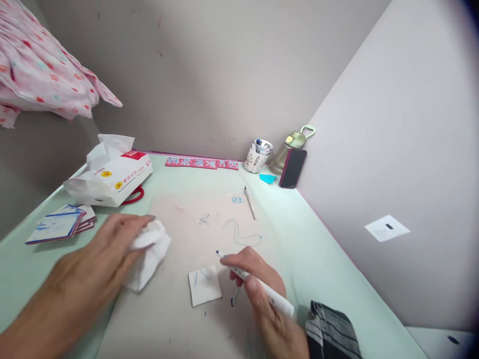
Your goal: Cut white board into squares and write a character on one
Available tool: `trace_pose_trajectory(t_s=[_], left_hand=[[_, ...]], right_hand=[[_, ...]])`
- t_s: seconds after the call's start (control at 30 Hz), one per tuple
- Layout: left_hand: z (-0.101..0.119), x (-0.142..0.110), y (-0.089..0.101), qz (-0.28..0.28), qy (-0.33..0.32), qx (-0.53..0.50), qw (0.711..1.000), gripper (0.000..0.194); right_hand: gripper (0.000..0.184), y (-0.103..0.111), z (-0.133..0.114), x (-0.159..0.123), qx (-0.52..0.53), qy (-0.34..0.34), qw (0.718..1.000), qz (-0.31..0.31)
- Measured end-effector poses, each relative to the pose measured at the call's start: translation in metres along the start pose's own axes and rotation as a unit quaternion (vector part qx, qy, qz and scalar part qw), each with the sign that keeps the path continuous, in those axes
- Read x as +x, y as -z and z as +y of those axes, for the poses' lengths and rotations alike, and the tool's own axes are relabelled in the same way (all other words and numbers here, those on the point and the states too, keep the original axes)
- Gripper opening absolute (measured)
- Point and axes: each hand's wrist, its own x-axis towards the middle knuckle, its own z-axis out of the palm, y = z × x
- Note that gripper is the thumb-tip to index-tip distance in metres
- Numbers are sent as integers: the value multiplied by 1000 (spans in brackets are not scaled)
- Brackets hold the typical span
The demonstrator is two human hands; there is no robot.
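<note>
My left hand (108, 254) is closed on a crumpled white tissue (151, 254) at the left of the drawing board. In my right hand (258, 284) is a white marker (267, 291), its dark tip uncovered and pointing up and left. A small white square tile (204, 285) lies between my hands, just left of the marker, with a few faint blue strokes on it. Neither hand touches the tile. Beneath it, the pale board (179, 324) carries blue scribbles and a curvy blue outline.
A tissue pack (116, 174) stands back left over red-handled scissors (135, 195), near stacked cards (62, 223). A craft knife (250, 203) lies on the board. Along the back are pink lettered tiles (202, 163), a pen cup (257, 157), a bottle (286, 152) and a phone (293, 168).
</note>
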Motion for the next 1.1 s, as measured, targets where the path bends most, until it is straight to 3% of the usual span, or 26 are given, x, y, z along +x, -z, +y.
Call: trace_pose_trajectory(t_s=[0.1,0.17,0.3,0.53,0.7,1.1], left_hand=[[19,-22,-25,-63,-92,23,993,46],[28,-32,-43,-110,-124,1,986,52],[27,-39,-63,-109,-145,-18,983,55],[19,-34,-63,-137,-154,-25,978,56],[20,-33,-64,-157,-137,-20,978,39],[19,-33,-62,-157,-140,-25,977,37]], right_hand=[[23,-10,5,3,15,20,998,-54],[18,-16,12,4,4,6,999,-46],[6,-24,24,4,-34,-46,998,-30],[8,-28,31,5,-47,-66,995,-54],[7,-28,33,5,-57,-51,996,-50],[6,-28,31,8,-67,-58,993,-71]])
